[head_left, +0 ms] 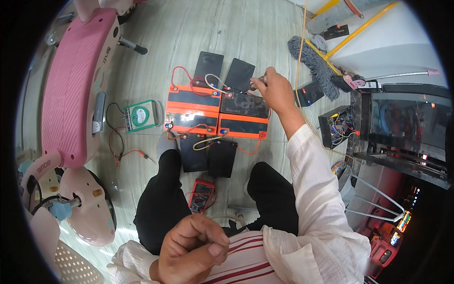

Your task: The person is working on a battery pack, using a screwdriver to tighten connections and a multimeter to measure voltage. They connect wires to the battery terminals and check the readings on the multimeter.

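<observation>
My right hand point(279, 94) reaches over the upper right of a group of battery blocks, fingers closed on a small dark item point(256, 84) I cannot make out, near a black battery point(240, 73) and a black-topped orange battery point(243, 105). Other orange batteries point(191, 94) lie beside it, joined by red wires point(179, 67) and pale wires point(213, 75). More black batteries point(193, 158) lie at the near side. My left hand point(194, 246) is held low in front of my striped shirt, fingers curled closed; whatever they hold, if anything, is hidden.
A pink scooter point(75, 90) stands left. A green meter point(140, 115) with leads and a red multimeter point(200, 195) lie on the floor point(132, 80). A grey mop point(307, 59), an open black box with wires point(338, 125) and a dark glass-fronted unit point(409, 123) are right.
</observation>
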A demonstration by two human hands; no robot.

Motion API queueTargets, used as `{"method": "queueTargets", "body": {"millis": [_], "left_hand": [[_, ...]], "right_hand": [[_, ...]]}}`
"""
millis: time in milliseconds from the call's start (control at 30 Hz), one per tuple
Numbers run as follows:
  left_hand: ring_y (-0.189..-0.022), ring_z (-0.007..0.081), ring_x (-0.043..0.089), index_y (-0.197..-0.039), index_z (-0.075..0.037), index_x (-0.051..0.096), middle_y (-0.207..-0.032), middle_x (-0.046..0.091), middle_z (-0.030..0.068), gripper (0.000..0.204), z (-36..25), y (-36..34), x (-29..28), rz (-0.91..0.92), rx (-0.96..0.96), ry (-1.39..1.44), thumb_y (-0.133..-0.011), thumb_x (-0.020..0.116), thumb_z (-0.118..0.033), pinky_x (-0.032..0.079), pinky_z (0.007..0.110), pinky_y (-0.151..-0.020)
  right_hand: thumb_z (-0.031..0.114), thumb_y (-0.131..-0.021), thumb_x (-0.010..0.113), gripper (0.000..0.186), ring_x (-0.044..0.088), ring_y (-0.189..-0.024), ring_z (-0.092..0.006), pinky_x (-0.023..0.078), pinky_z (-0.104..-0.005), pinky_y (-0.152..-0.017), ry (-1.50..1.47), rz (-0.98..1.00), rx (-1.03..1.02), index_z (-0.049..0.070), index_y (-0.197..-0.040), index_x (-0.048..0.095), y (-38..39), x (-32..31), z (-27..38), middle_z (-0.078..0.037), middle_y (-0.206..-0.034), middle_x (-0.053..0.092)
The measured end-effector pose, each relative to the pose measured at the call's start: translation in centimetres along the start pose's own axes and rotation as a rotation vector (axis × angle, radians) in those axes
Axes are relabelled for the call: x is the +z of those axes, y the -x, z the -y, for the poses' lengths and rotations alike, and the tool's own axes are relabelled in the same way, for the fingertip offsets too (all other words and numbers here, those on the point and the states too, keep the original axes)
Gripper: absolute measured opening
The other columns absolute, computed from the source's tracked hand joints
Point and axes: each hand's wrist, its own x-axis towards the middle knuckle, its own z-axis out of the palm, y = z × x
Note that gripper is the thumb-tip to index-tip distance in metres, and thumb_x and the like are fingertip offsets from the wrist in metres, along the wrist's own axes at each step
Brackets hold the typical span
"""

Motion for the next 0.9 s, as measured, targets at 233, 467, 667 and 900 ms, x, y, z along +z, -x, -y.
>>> {"method": "queueTargets", "body": {"millis": [233, 467, 667, 900], "left_hand": [[-0.053, 0.0108, 0.046, -0.097, -0.002, 0.055, -0.073, 0.056, 0.0072, 0.012, -0.2, -0.2, 0.1, 0.014, -0.008, 0.002, -0.087, 0.062, -0.002, 0.032, 0.028, -0.048], [-0.054, 0.0107, 0.046, -0.097, -0.002, 0.054, -0.072, 0.055, 0.0072, 0.012, -0.2, 0.0, 0.1, 0.004, -0.004, -0.005, -0.088, 0.061, -0.002, 0.031, 0.028, -0.048], [-0.054, 0.0107, 0.046, -0.097, -0.002, 0.054, -0.073, 0.055, 0.0073, 0.012, -0.3, 0.1, 0.2, 0.003, -0.008, -0.005, -0.088, 0.061, -0.002, 0.031, 0.028, -0.048], [-0.054, 0.0108, 0.046, -0.097, -0.002, 0.054, -0.074, 0.056, 0.0074, 0.012, -0.2, -0.1, -0.2, 0.016, -0.008, 0.019, -0.088, 0.062, -0.003, 0.032, 0.028, -0.048]], "right_hand": [[0.028, -0.092, 0.068, 0.033, 0.068, -0.082, -0.0382, 0.053, -0.0449, -0.072, -0.044, -0.101, -0.166, -0.002, -0.092, 0.053, 0.8, 0.8, -0.2, -0.02, -0.086, 0.069], [0.025, -0.089, 0.07, 0.032, 0.068, -0.084, -0.0379, 0.054, -0.0465, -0.071, 0.006, -0.04, 0.059, -0.002, -0.095, 0.054, 0.7, 0.4, 1.4, -0.018, -0.086, 0.069], [0.028, -0.087, 0.071, 0.033, 0.069, -0.082, -0.0386, 0.054, -0.0469, -0.07, 0.005, -0.049, 0.008, 0.0, -0.093, 0.053, 0.5, 0.4, 0.5, -0.017, -0.081, 0.07], [0.03, -0.087, 0.072, 0.034, 0.069, -0.083, -0.037, 0.054, -0.046, -0.069, -0.062, -0.136, -0.167, 0.001, -0.091, 0.054, 1.0, 1.4, -0.9, -0.018, -0.082, 0.071]]}}
